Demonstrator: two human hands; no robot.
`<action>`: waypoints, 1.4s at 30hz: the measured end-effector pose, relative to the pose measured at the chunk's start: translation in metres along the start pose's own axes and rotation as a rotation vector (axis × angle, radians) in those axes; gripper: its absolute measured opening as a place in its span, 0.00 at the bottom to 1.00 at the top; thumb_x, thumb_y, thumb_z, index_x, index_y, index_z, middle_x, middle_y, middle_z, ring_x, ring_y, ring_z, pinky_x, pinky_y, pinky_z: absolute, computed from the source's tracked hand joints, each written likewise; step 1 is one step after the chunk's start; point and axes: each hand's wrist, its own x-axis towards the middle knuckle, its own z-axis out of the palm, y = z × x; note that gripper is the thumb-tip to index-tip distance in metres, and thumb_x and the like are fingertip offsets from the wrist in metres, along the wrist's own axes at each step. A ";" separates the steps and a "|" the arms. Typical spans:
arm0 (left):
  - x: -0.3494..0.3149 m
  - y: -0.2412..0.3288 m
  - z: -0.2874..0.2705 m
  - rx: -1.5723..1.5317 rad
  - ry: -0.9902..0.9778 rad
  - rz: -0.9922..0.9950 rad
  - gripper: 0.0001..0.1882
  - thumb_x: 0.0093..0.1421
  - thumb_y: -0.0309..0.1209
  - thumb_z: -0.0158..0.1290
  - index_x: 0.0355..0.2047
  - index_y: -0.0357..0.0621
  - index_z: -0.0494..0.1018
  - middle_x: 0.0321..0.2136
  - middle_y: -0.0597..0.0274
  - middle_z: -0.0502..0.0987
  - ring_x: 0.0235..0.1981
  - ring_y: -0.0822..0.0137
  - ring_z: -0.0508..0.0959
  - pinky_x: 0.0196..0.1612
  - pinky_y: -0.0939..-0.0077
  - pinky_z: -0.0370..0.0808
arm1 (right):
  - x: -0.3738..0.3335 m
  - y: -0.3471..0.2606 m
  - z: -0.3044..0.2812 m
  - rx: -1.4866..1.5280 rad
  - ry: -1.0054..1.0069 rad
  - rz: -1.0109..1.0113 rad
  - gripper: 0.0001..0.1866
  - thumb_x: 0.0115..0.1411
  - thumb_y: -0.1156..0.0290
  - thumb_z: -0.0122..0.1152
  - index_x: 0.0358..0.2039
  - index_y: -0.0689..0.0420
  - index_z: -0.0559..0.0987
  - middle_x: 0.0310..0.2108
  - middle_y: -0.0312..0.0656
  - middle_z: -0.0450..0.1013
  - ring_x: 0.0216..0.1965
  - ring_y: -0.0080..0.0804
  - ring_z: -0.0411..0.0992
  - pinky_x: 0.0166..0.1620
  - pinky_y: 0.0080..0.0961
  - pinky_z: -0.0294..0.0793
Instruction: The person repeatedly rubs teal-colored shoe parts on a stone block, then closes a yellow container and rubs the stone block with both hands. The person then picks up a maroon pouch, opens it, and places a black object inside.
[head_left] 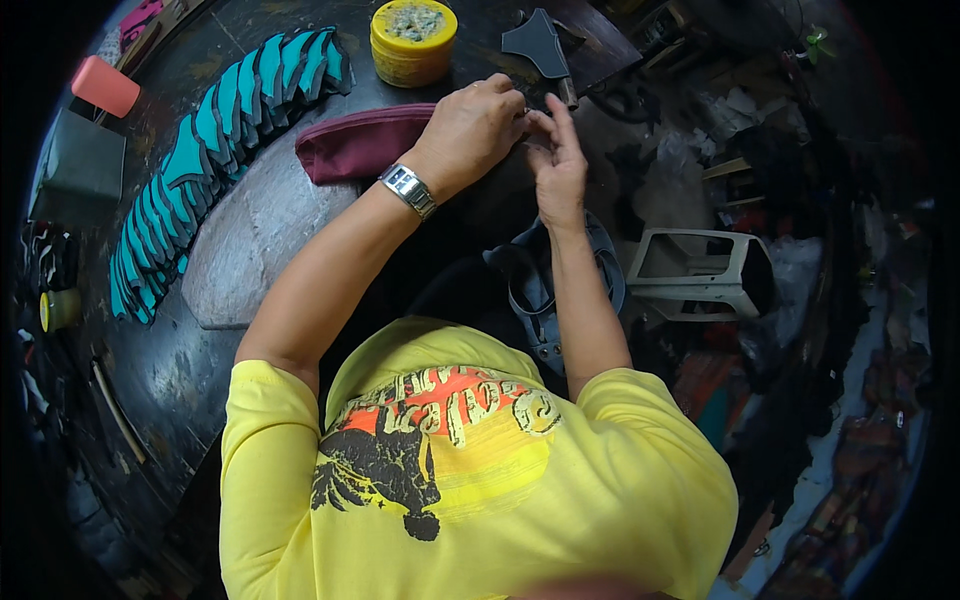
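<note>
A maroon fabric pouch [365, 140] with a seam or zip along its upper edge lies at the far middle, its right end hidden under my left hand [475, 130]. That hand, with a metal watch [408, 190] on its wrist, is closed with the fingers curled over the pouch's end. Just to the right, my right hand [558, 165] meets the left fingertips. Its index finger points up while the thumb and another finger come together; whatever small thing lies between them is too hidden to make out.
A grey stone slab [250, 240] lies on the dark table, beside a curved row of teal-and-black cut pieces [200, 150]. Beyond the pouch stand a yellow tub [412, 45] and a hammer-like tool [538, 45]. A pale plastic stool [700, 275] stands at right among scraps.
</note>
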 end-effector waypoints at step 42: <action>-0.120 -0.029 -0.122 0.084 0.051 -0.383 0.31 0.50 0.35 0.71 0.56 0.52 0.78 0.58 0.55 0.72 0.58 0.53 0.73 0.61 0.59 0.69 | -0.002 -0.040 0.039 -0.687 -0.309 -0.310 0.35 0.46 0.72 0.78 0.58 0.52 0.79 0.64 0.48 0.65 0.63 0.44 0.67 0.65 0.37 0.66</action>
